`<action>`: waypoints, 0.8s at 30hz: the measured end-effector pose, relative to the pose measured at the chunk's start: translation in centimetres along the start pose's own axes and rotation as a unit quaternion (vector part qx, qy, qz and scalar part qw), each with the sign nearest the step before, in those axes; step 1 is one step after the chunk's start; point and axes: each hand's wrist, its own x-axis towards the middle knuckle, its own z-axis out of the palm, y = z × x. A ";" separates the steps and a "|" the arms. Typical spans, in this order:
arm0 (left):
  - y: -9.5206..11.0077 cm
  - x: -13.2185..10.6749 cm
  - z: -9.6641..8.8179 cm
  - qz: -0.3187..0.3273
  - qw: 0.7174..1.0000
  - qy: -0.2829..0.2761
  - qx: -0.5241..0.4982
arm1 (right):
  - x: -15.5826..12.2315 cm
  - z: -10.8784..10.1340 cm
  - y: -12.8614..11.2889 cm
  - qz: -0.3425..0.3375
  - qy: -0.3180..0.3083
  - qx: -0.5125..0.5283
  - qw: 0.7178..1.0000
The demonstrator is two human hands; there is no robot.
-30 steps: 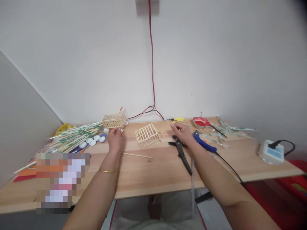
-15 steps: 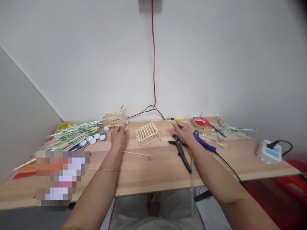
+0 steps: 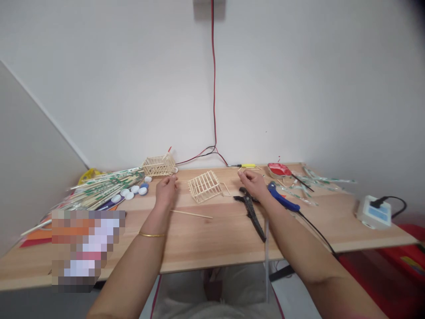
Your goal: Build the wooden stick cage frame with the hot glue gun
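Observation:
A small slatted crate of thin wooden sticks lies tilted on the table between my hands, a bent stick piece at its right corner. My left hand is closed to its left, fingertips pressed together; whether anything is in them is too small to tell. To the right of the crate, my right hand is also closed, thumb against forefinger, its contents not clear. A loose wooden stick lies in front of the crate. Close to my right wrist are a black hand tool and a blue-handled corded tool.
Another stick frame stands behind my left hand. Bundled wrapped sticks and white round lids are at left. A red-stained dish, plastic wrappers and a white power box sit at right.
The fingers of my left hand have shifted slightly and the hand has turned a little. My right hand stays in place. The whole view has moved very slightly.

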 end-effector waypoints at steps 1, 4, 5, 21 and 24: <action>0.0 0.1 -0.1 0.006 1.000 0.002 0.000 | 0.2 -0.4 -0.6 -0.004 -0.003 -0.001 1.000; 0.1 0.4 -0.6 0.028 0.999 0.018 -0.003 | 0.5 -1.7 -3.6 -0.034 -0.052 -0.002 0.998; 0.1 0.6 -0.8 0.038 0.999 0.026 -0.005 | 0.4 -2.1 -4.9 -0.055 -0.094 -0.002 0.994; -1.8 -2.0 -5.0 0.118 0.978 -0.098 0.139 | -5.7 4.5 -11.8 -0.129 -0.420 -0.267 0.858; -2.6 -2.8 -4.9 0.129 0.968 -0.139 0.166 | -5.6 4.3 -11.6 -0.128 -0.423 -0.265 0.857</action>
